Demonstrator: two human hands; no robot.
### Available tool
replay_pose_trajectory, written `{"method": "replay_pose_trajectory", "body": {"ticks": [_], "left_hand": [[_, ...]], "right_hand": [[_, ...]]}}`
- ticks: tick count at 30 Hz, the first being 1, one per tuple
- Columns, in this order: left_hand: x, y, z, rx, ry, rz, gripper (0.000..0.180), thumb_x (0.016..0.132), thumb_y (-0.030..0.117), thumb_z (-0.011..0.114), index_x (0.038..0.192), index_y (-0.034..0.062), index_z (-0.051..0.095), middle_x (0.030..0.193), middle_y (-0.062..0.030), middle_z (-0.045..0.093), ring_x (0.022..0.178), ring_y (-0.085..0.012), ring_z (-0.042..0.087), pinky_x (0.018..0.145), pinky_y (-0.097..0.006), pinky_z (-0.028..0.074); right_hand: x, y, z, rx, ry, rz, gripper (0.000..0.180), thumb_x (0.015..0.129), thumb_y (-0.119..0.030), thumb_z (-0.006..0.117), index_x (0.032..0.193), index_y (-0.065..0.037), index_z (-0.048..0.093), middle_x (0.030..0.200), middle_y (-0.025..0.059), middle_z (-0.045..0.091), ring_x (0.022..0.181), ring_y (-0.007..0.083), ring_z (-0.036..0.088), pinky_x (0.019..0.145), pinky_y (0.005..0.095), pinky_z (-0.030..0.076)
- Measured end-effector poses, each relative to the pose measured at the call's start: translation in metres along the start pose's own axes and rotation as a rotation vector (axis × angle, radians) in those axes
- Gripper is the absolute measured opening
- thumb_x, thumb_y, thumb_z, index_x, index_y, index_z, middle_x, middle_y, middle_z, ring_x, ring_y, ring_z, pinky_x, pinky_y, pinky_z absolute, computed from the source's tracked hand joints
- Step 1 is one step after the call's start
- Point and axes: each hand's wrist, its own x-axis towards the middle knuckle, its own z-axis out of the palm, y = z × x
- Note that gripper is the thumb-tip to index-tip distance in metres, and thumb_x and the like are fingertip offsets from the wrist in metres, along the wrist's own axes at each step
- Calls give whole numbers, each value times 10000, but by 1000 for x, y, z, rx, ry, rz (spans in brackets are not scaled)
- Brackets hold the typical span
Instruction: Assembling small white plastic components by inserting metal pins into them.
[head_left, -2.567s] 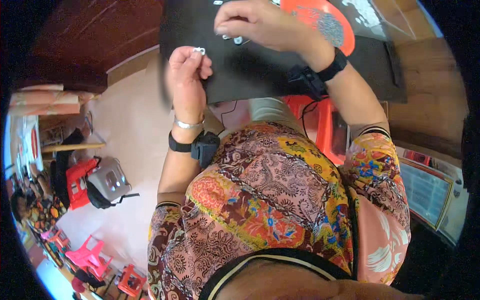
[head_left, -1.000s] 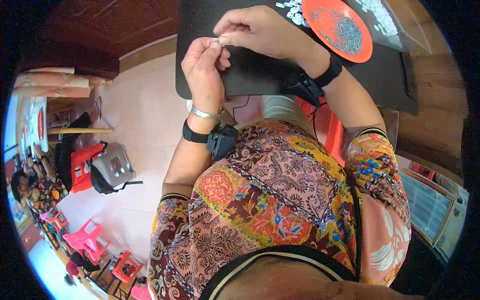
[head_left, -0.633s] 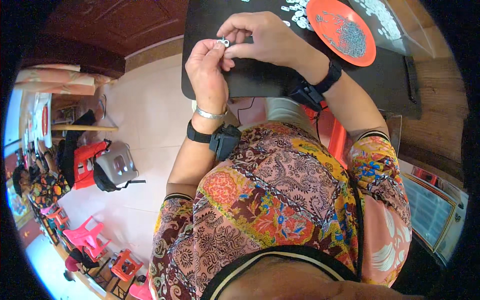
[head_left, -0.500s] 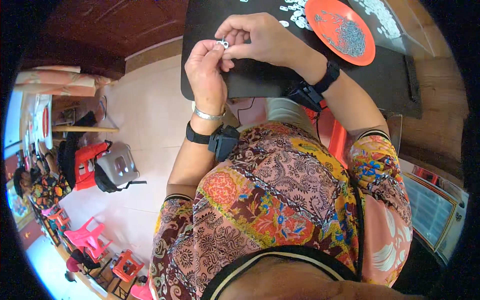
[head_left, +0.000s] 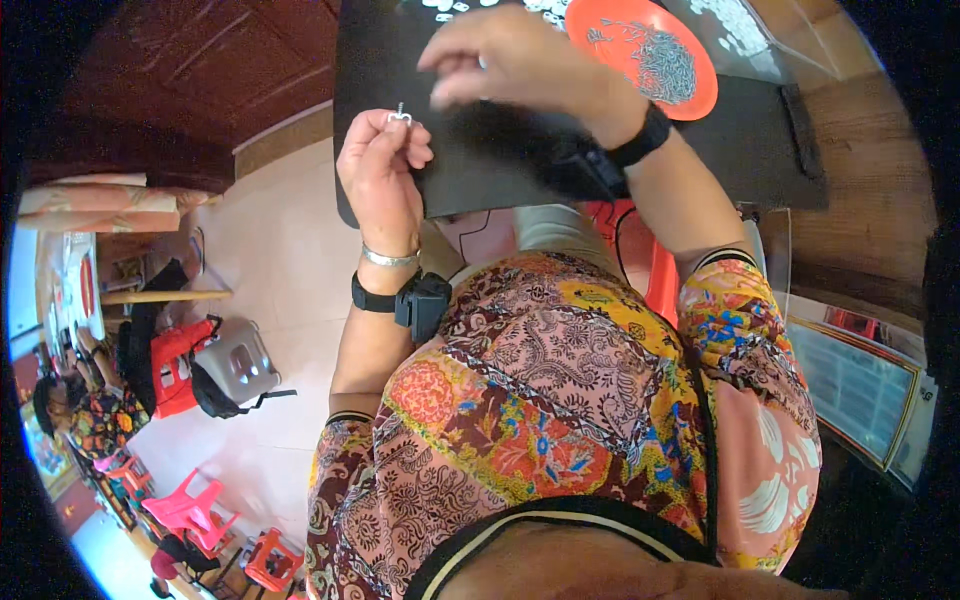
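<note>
Starting at our far left, we see a person in a dark floral top (head_left: 108, 415) and, nearer to us, a grey stool (head_left: 237, 362). A pink chair (head_left: 190, 508) stands lower in the view. All of these are on the pale floor (head_left: 285, 270), well apart from our work.

Next comes our left hand (head_left: 380, 158), in front of the left part of the dark desk (head_left: 475, 170). Its thumb and forefinger are pinched together on a small white clip (head_left: 399, 118), with the other fingers curled in. A thin screw (head_left: 401, 107) stands up from the clip, pointing away from us. We judge that the clip is held low, by its near side, so that the screw stands clear of the fingertips and both parts are easy to see.

Beyond, at the upper edge, white pieces (head_left: 459, 7) lie loose on the desk, probably spread out so that single ones can be picked up.

Our right hand (head_left: 515, 62) is above the desk, apart from the left one. Its fingers are loosely bent, with a gap below the forefinger; it is blurred, and we cannot tell whether it has hold of anything.

Just beyond that wrist sits an orange plate (head_left: 705, 100) with a heap of grey screws (head_left: 668, 68), likely placed within reach of this hand, its rim keeping them together. Farther right lie more white pieces, apparently on clear plastic.
</note>
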Motion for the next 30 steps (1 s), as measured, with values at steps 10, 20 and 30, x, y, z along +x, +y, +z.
{"method": "replay_pose_trajectory", "body": {"ticks": [10, 20, 30], "left_hand": [[5, -26, -8, 31, -9, -9, 69, 878, 74, 528, 834, 37, 565, 706, -54, 595, 581, -94, 513, 552, -207, 391], [2, -20, -7, 44, -11, -9, 70, 875, 72, 522, 836, 36, 567, 710, -48, 593, 585, -85, 506, 557, -201, 385], [-4, -11, -4, 74, -9, -7, 76, 878, 69, 516, 845, 24, 567, 715, -49, 601, 583, -79, 501, 557, -199, 385]], "right_hand": [[-37, 56, -13, -488, -159, 211, 151, 742, -160, 593, 769, -16, 632, 728, 186, 609, 731, 367, 603, 638, 444, 470], [-19, 55, -5, 5, -94, 276, 137, 828, -115, 584, 842, 2, 654, 723, 146, 641, 673, 221, 623, 617, 336, 489], [-17, 26, 18, 1219, -198, 500, 232, 885, -120, 592, 1085, -4, 614, 911, 16, 635, 754, 73, 570, 648, 196, 452]]}}
